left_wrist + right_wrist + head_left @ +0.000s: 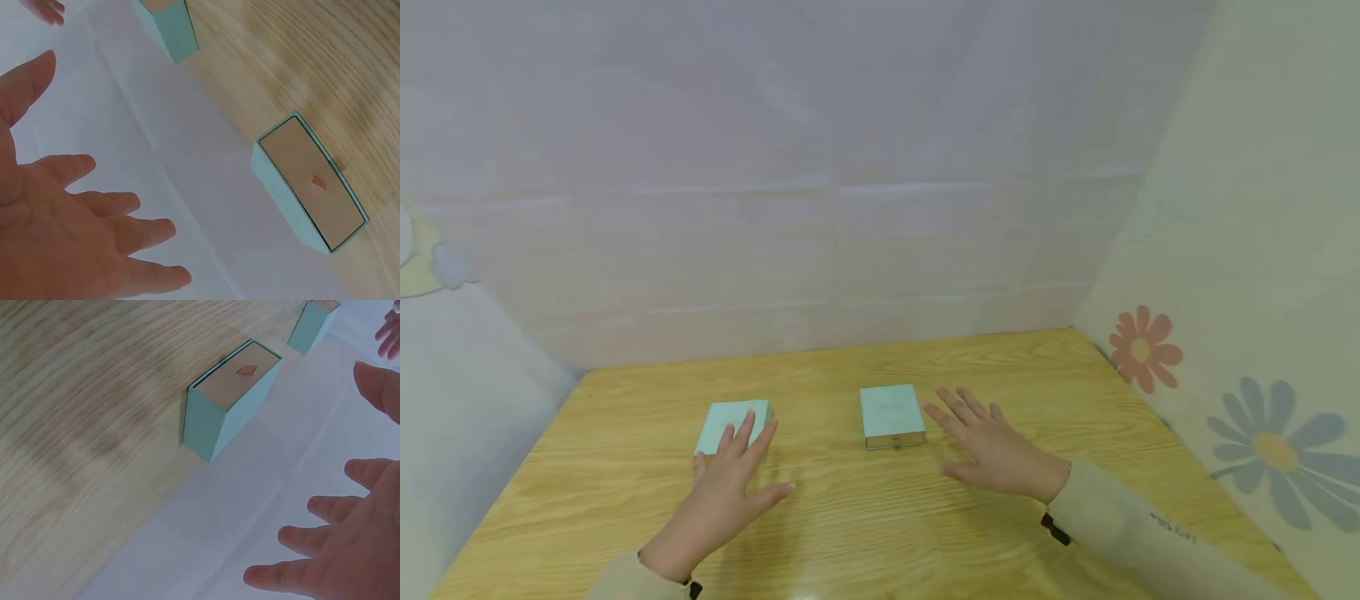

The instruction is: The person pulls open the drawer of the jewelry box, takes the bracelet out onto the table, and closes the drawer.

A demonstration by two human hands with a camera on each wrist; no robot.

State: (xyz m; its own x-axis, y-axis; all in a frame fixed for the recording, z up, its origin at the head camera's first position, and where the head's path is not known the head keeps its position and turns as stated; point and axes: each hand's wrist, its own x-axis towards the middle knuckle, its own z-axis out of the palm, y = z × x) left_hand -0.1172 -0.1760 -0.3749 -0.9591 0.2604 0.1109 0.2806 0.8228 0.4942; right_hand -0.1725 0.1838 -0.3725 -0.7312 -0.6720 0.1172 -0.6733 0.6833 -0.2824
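Two small mint-green boxes lie flat on the wooden table. The left box [730, 417] is partly covered by my left hand [718, 504] in the head view. That hand hovers with fingers spread and holds nothing. In the left wrist view a gap shows between the hand and the left box [312, 184], whose tan front bears a small orange tab. The right box [892, 412] stands near the middle. Just to its right my right hand [996, 450] is spread above the table, holding nothing. The right wrist view shows the right box's [234, 394] tan end with a similar tab.
The wood-grain table [850, 525] meets a pale wall covering [820, 250] at the back. A right-hand panel [1225, 333] carries a red flower [1140, 350] and a blue-grey flower [1276, 451]. At far left is a pale panel [460, 400].
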